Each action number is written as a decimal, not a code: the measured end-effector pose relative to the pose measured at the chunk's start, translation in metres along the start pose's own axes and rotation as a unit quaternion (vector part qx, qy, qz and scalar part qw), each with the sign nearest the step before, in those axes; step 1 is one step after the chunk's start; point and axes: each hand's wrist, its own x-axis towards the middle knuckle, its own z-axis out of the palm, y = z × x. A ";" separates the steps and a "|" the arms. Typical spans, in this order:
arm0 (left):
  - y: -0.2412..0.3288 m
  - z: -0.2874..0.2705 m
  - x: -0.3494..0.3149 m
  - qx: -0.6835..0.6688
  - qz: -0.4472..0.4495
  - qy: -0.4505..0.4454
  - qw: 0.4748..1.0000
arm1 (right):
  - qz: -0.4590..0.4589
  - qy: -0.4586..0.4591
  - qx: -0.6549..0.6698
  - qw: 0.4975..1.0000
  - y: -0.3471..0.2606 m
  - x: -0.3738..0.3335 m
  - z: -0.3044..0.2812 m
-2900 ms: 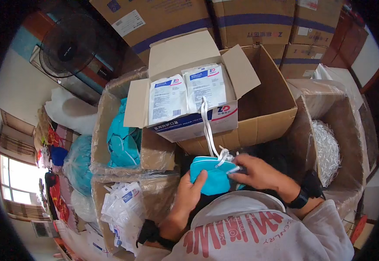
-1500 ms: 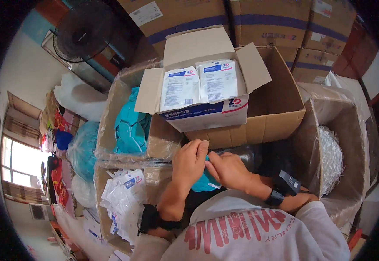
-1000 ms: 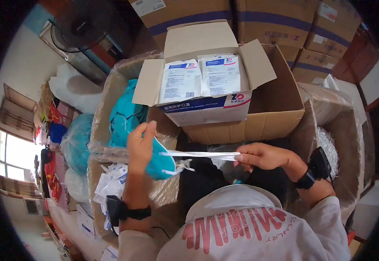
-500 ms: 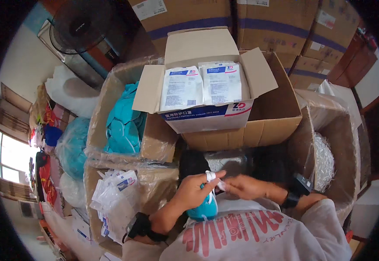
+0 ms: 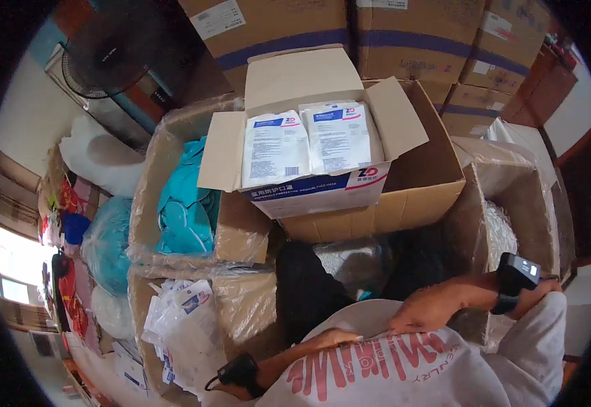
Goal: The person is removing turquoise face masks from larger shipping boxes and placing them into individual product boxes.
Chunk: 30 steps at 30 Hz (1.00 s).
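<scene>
My left hand [image 5: 330, 338] lies low against the front of the printed light shirt [image 5: 370, 363], its fingers mostly hidden by the cloth. To its right, my right hand [image 5: 419, 313] bends down toward the same fold, and its fingertips are out of sight too. A small scrap of teal [image 5: 365, 295] shows just past the shirt's edge, between my dark-clad legs; what it belongs to cannot be made out. Whether either hand holds anything is hidden.
Ahead, an open white box [image 5: 329, 193] of packets sits on a cardboard carton [image 5: 377, 224]. On the left are a carton [image 5: 244, 230] of teal face masks [image 5: 185, 203] and one of white packets [image 5: 187, 319]. A carton [image 5: 533, 237] with white straps [image 5: 499, 230] stands right.
Both hands have come down and in toward the shirt. The teal face mask with white straps, held between them before, is now out of sight or almost so. The view has shifted slightly.
</scene>
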 end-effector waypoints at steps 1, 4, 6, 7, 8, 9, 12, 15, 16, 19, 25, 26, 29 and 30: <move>0.002 -0.002 -0.002 0.010 -0.019 -0.009 1.000 | 0.020 -0.026 0.018 0.999 -0.002 -0.006 -0.001; 0.004 -0.014 -0.013 0.040 -0.084 -0.039 0.995 | 0.073 -0.089 0.050 0.992 -0.003 -0.021 -0.004; 0.005 -0.018 -0.020 0.037 -0.115 -0.038 0.992 | 0.107 -0.117 0.042 0.986 0.007 -0.039 -0.004; 0.007 -0.017 -0.024 0.025 -0.128 -0.026 0.991 | 0.074 -0.048 -0.012 0.996 0.046 -0.069 0.001; 0.011 -0.019 -0.027 0.013 -0.142 -0.007 0.990 | 0.038 0.023 -0.066 0.997 0.084 -0.098 0.005; 0.013 -0.023 -0.028 -0.017 -0.134 0.020 0.991 | 0.185 0.061 0.102 0.975 0.074 -0.113 0.000; 0.031 -0.056 -0.020 -0.096 -0.018 0.239 0.966 | 0.249 0.227 0.329 0.882 0.027 -0.109 -0.023; 0.054 -0.100 -0.002 -0.212 0.004 0.495 0.843 | 0.081 0.342 0.379 0.856 0.022 -0.062 -0.045; 0.101 -0.105 0.008 -0.278 0.067 0.511 0.811 | 0.043 0.367 0.398 0.840 0.029 -0.048 -0.052; 0.128 -0.130 0.013 -0.365 0.215 0.344 0.838 | -0.068 0.483 0.366 0.792 0.018 0.003 -0.080; 0.152 -0.132 0.023 -0.407 0.232 0.317 0.825 | -0.175 0.325 0.269 0.890 0.005 0.089 -0.078; 0.153 -0.135 0.022 -0.410 0.227 0.314 0.825 | -0.175 0.275 0.252 0.911 0.004 0.093 -0.070; 0.148 -0.144 0.018 -0.431 0.214 0.346 0.806 | -0.190 0.196 0.257 0.927 0.010 0.105 -0.040; 0.145 -0.149 0.016 -0.430 0.211 0.354 0.804 | -0.192 0.167 0.282 0.925 0.012 0.110 -0.033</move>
